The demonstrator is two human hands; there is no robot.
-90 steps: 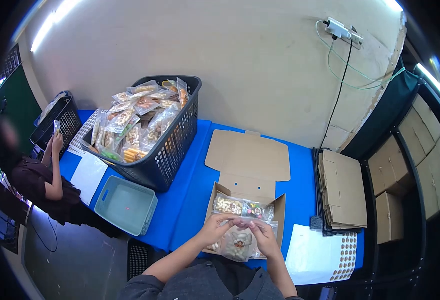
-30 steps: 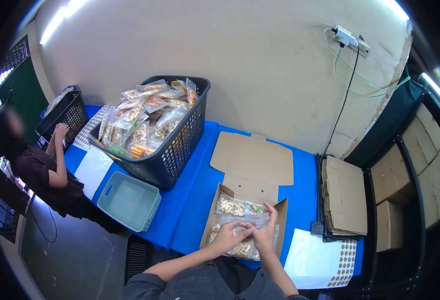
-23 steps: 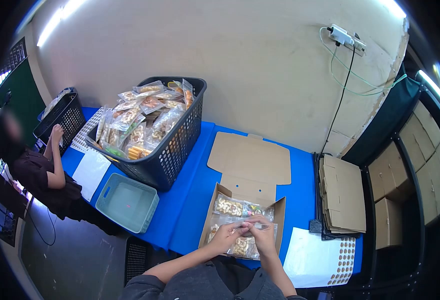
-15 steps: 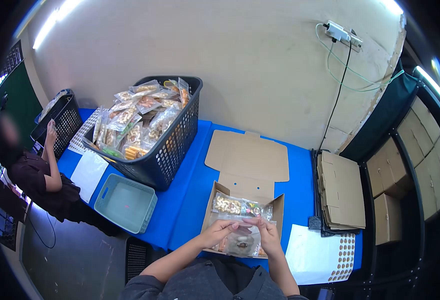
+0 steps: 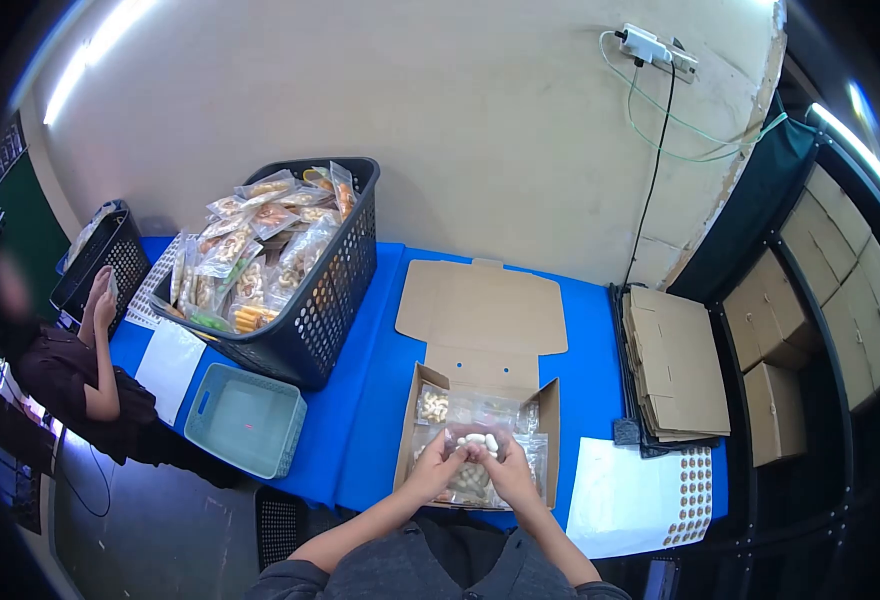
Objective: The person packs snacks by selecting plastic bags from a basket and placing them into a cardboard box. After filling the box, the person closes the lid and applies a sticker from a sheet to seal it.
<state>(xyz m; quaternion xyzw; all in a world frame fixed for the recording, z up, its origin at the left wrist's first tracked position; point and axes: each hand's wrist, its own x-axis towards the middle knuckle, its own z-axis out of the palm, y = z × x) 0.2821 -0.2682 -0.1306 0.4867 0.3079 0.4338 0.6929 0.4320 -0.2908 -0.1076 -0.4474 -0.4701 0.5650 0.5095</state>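
Where the left hand (image 5: 434, 473) and right hand (image 5: 509, 475) meet above the open cardboard box (image 5: 551, 432), their fingers pinch a clear pouch (image 5: 477, 440) of white pieces.

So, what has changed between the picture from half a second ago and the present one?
The clear pouch of white pieces, which hung toward the person's body, now seems tipped away, partly covering the far pouches in the cardboard box. The left hand and right hand came closer together; neither let go. The box, black basket and green tray stayed in place.
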